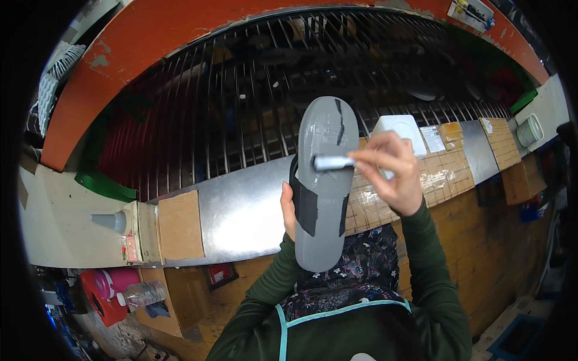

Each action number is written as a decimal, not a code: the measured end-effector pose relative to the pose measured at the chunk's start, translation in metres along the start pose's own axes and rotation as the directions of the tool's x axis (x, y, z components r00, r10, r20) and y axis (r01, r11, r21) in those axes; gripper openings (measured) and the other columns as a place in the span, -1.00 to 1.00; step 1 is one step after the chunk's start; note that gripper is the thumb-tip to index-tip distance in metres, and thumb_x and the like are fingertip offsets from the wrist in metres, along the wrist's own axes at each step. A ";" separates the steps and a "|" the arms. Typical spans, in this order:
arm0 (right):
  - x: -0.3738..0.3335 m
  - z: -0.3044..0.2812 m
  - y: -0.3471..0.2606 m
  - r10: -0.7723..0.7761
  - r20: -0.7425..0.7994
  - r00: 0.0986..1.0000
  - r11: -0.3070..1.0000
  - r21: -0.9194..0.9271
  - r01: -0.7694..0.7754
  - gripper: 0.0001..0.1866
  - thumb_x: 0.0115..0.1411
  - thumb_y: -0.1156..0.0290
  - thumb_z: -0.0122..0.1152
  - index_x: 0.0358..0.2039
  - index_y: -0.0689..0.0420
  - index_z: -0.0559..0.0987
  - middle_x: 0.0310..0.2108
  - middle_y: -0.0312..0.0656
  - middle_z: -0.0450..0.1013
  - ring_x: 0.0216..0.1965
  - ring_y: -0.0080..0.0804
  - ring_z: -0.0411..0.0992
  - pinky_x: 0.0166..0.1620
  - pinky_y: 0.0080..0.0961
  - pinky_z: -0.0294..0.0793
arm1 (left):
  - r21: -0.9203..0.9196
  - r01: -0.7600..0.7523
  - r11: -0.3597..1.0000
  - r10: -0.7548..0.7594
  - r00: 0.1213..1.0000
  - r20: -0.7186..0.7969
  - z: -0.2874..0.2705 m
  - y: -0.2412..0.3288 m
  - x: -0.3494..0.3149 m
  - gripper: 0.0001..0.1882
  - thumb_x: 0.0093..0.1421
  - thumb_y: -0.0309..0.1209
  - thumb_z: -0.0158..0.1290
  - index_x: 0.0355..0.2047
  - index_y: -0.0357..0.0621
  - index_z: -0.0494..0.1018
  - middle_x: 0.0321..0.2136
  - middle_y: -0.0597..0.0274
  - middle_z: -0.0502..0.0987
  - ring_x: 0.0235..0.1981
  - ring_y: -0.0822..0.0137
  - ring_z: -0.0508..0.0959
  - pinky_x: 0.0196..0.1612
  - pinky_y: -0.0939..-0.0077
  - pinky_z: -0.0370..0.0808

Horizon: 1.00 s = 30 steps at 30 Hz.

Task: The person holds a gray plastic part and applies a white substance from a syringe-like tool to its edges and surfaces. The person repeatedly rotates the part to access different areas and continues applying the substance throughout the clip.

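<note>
A grey sandal sole (321, 240) stands upright in front of me, its flat face toward me. Black strap ends (307, 212) are folded onto that face from both sides, and a dark streak runs near its top. The upper half has a wet shine. My left hand (288, 212) grips the sole from behind at its left edge, with most fingers hidden. Pinched in my right hand (394, 171) is a small brush with a pale handle (334, 162), its dark tip touching the sole. Behind that hand stands a white plastic container (400, 127), partly covered.
Beyond the metal ledge (241, 222) runs a bed of metal rollers (241, 120) with an orange frame (120, 66). Cardboard (180, 225) lies on the ledge at left; taped cardboard (433, 177) covers its right part. A clear bottle (144, 293) and open carton (180, 301) sit lower left.
</note>
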State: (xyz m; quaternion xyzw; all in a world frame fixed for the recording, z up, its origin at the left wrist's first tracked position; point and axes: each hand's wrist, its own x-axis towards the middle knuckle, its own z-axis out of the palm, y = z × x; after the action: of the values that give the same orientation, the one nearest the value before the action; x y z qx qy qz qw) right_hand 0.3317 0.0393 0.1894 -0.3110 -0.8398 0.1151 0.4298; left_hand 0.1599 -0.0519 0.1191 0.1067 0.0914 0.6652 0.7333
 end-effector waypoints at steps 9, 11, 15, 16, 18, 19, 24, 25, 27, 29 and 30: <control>-0.018 0.010 0.004 0.124 -0.071 0.990 0.988 0.095 -0.117 -0.81 0.03 0.42 0.39 -0.27 0.03 0.72 -0.31 -0.32 0.44 -0.47 -0.59 0.32 -0.23 -0.53 0.18 | 0.037 -0.093 0.995 0.093 0.996 -0.004 0.004 0.002 0.003 -0.14 0.25 0.29 -0.32 0.19 -0.28 0.22 -0.11 0.00 0.50 -0.19 0.28 0.61 -0.21 0.50 0.64; -0.030 0.012 0.002 0.113 0.057 0.992 0.945 0.303 -0.125 -0.80 0.03 0.46 0.38 -0.27 0.06 0.71 -0.31 -0.30 0.44 -0.49 -0.61 0.32 -0.30 -0.56 0.25 | 0.071 -0.055 0.996 0.060 0.996 -0.071 0.007 0.000 0.004 -0.17 0.25 0.28 -0.31 0.16 -0.27 0.27 -0.17 0.05 0.52 -0.34 0.34 0.59 -0.33 0.54 0.60; -0.040 0.028 0.005 0.391 -0.203 0.898 0.907 0.250 -0.339 -0.82 0.09 0.54 0.32 -0.25 0.13 0.70 -0.31 -0.24 0.42 -0.48 -0.62 0.34 -0.45 -0.69 0.34 | 0.356 -0.081 0.931 0.178 0.952 -0.248 0.007 -0.010 0.011 -0.29 0.31 0.16 -0.34 0.03 -0.27 0.38 -0.27 0.13 0.54 -0.46 0.40 0.54 -0.40 0.57 0.51; -0.046 0.029 0.001 0.420 -0.209 0.883 0.904 0.180 -0.387 -0.82 0.11 0.53 0.30 -0.24 0.17 0.69 -0.30 -0.23 0.41 -0.39 -0.57 0.38 -0.34 -0.67 0.39 | 0.508 -0.101 0.855 0.242 0.945 -0.220 0.006 -0.010 0.015 -0.29 0.30 0.18 -0.33 0.03 -0.23 0.38 -0.24 0.14 0.54 -0.40 0.40 0.55 -0.37 0.58 0.52; -0.058 0.034 -0.008 0.536 -0.024 0.844 0.759 0.453 -0.469 -0.82 0.13 0.53 0.28 -0.22 0.21 0.67 -0.29 -0.23 0.40 -0.32 -0.54 0.38 -0.27 -0.64 0.40 | 0.673 -0.130 0.729 0.387 0.888 -0.247 0.004 -0.009 0.019 -0.37 0.34 0.10 -0.35 -0.10 -0.22 0.44 -0.29 0.18 0.54 -0.39 0.43 0.54 -0.40 0.57 0.47; -0.065 0.035 -0.013 0.582 0.092 0.808 0.646 0.552 -0.528 -0.81 0.13 0.53 0.27 -0.22 0.23 0.67 -0.28 -0.23 0.40 -0.28 -0.53 0.38 -0.24 -0.62 0.41 | 0.718 -0.184 0.672 0.446 0.874 -0.194 0.004 -0.009 0.019 -0.39 0.35 0.07 -0.37 -0.15 -0.22 0.45 -0.33 0.18 0.54 -0.40 0.43 0.53 -0.41 0.56 0.46; -0.089 0.032 -0.029 0.569 0.122 0.813 0.613 0.596 -0.519 -0.81 0.13 0.56 0.26 -0.21 0.25 0.66 -0.23 -0.21 0.36 -0.20 -0.48 0.37 -0.14 -0.58 0.39 | 0.877 -0.220 0.427 0.625 0.773 -0.110 0.005 -0.014 0.020 -0.38 0.39 -0.05 -0.42 -0.11 -0.36 0.47 -0.47 0.22 0.53 -0.46 0.44 0.51 -0.38 0.55 0.43; -0.089 0.033 -0.029 0.566 0.115 0.817 0.625 0.587 -0.515 -0.81 0.13 0.56 0.27 -0.21 0.24 0.66 -0.24 -0.21 0.36 -0.21 -0.49 0.37 -0.15 -0.59 0.39 | 0.893 -0.228 0.387 0.642 0.762 -0.084 0.004 -0.015 0.021 -0.37 0.39 -0.06 -0.42 -0.05 -0.38 0.46 -0.46 0.22 0.54 -0.45 0.44 0.51 -0.37 0.55 0.43; -0.088 0.036 -0.031 0.563 0.081 0.823 0.674 0.531 -0.513 -0.81 0.13 0.56 0.27 -0.21 0.23 0.66 -0.24 -0.22 0.36 -0.24 -0.51 0.37 -0.16 -0.59 0.39 | 0.909 -0.258 0.328 0.640 0.768 -0.013 0.001 -0.016 0.020 -0.38 0.40 -0.08 -0.42 0.05 -0.38 0.41 -0.42 0.19 0.55 -0.41 0.45 0.52 -0.33 0.57 0.44; -0.085 0.039 -0.032 0.551 0.035 0.833 0.710 0.505 -0.491 -0.81 0.12 0.55 0.28 -0.21 0.22 0.67 -0.27 -0.23 0.36 -0.28 -0.53 0.37 -0.19 -0.60 0.40 | 0.920 -0.271 0.282 0.627 0.778 0.037 -0.003 -0.016 0.019 -0.38 0.41 -0.10 -0.41 0.12 -0.39 0.37 -0.39 0.17 0.56 -0.38 0.45 0.52 -0.29 0.58 0.45; -0.084 0.039 -0.032 0.538 0.003 0.843 0.742 0.474 -0.475 -0.81 0.12 0.55 0.28 -0.21 0.21 0.67 -0.28 -0.23 0.36 -0.30 -0.54 0.37 -0.20 -0.60 0.40 | 0.927 -0.263 0.269 0.614 0.788 0.045 -0.005 -0.016 0.017 -0.39 0.41 -0.11 -0.41 0.14 -0.39 0.36 -0.37 0.15 0.57 -0.37 0.45 0.52 -0.28 0.58 0.45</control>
State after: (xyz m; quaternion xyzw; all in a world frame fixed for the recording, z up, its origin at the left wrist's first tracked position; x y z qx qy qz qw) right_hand 0.3243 -0.0353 0.1263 -0.4246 -0.6413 0.4003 0.4982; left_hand 0.1757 -0.0360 0.1099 0.3923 0.5177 0.6932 0.3123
